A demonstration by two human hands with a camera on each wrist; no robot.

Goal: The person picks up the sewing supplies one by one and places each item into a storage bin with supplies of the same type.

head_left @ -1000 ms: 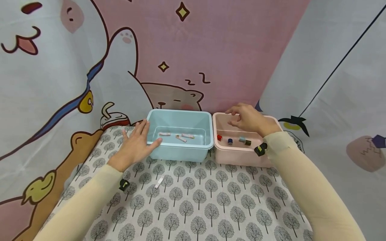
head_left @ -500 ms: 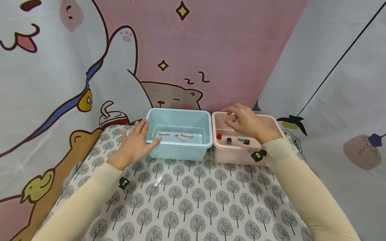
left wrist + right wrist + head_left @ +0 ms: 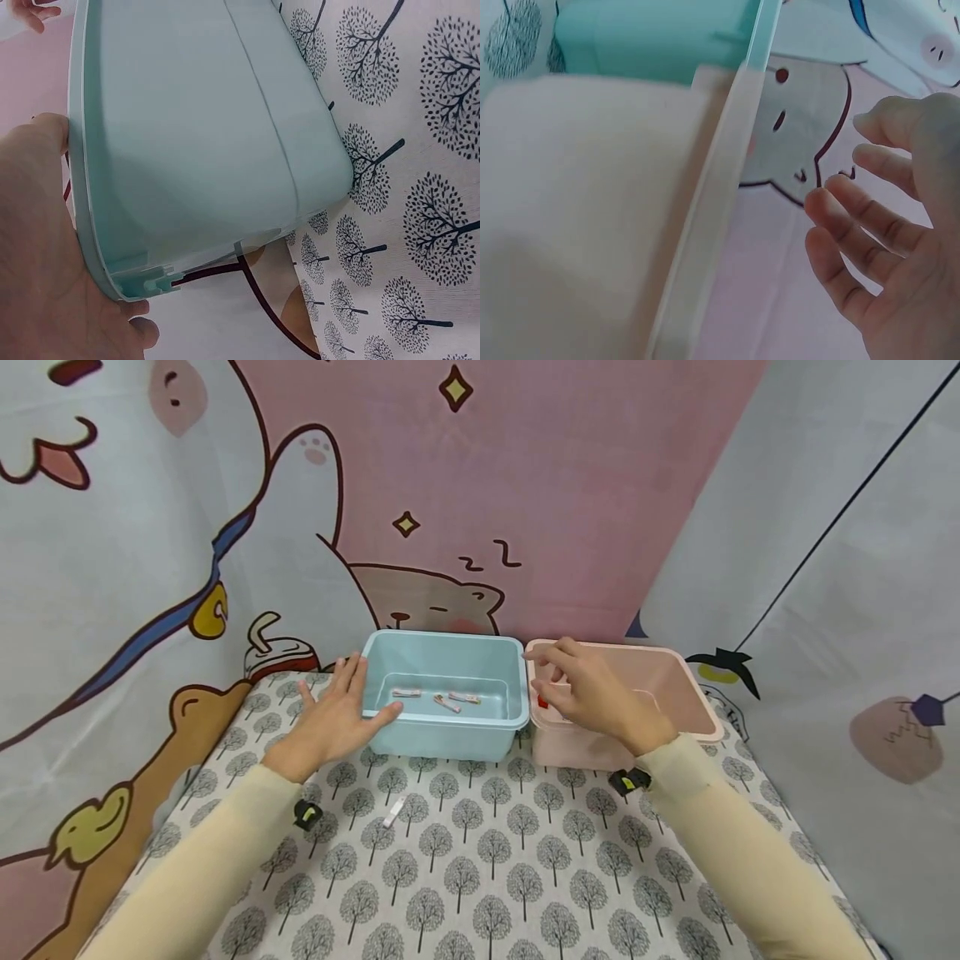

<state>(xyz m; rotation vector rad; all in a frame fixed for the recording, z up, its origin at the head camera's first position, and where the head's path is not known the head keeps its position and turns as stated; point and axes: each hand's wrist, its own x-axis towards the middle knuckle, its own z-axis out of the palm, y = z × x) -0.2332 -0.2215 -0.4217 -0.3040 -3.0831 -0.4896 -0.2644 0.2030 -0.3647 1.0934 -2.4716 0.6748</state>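
Observation:
My left hand (image 3: 333, 720) lies with straight, spread fingers against the left corner of a light blue plastic bin (image 3: 457, 743). In the left wrist view the palm of this hand (image 3: 41, 247) is along the bin's rim (image 3: 77, 165). Several small pink-and-white strips (image 3: 464, 697) lie on the bin's floor. Over the pink bin (image 3: 573, 750) hovers my right hand (image 3: 592, 693), fingers loosely bent. The right wrist view shows nothing between the fingers of this hand (image 3: 892, 262). A red spool of thread (image 3: 542, 702) peeks out below it; the other spools are hidden behind the hand.
Both bins stand side by side at the back of a table with a tree-print cloth (image 3: 465, 852). A small white strip (image 3: 393, 811) lies on the cloth in front of the blue bin. A cartoon-printed curtain (image 3: 570, 485) hangs right behind the bins.
My right hand has moved left and lower over the pink bin, now covering the navy, light blue and dark green spools seen before. My left hand stays put at the blue bin.

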